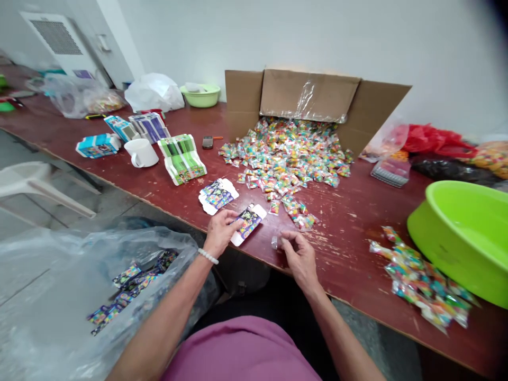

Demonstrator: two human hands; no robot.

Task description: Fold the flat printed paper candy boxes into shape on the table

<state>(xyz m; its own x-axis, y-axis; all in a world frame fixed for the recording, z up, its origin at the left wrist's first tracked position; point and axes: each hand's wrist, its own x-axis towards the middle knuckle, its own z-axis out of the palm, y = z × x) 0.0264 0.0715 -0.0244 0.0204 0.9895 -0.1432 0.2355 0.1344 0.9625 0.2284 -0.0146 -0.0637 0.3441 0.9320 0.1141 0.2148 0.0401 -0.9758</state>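
- The left hand grasps the dark purple printed cardboard box with white end flaps, thumb on top, at the near edge of the dark red wooden worktop; its flaps stand open, and whether anything is inside cannot be told;
- The right hand, right of that box, has thumb and fingertips pinched on a small clear shiny piece, too small to identify;
- The work looks partway along: dark printed boxes lie in the large clear plastic bag at near left; flattened white-edged purple cartons lie just beyond the left hand; a big heap of small clear packets of colourful pieces remains loose, spilling from the brown cardboard carton;
- More colourful clear packets lie at right, beside the bright green plastic tub;
- Farther left stand a white mug and a bundle of green cartons; nothing visible blocks the space between the hands, though the heap's strewn edge reaches close beyond them
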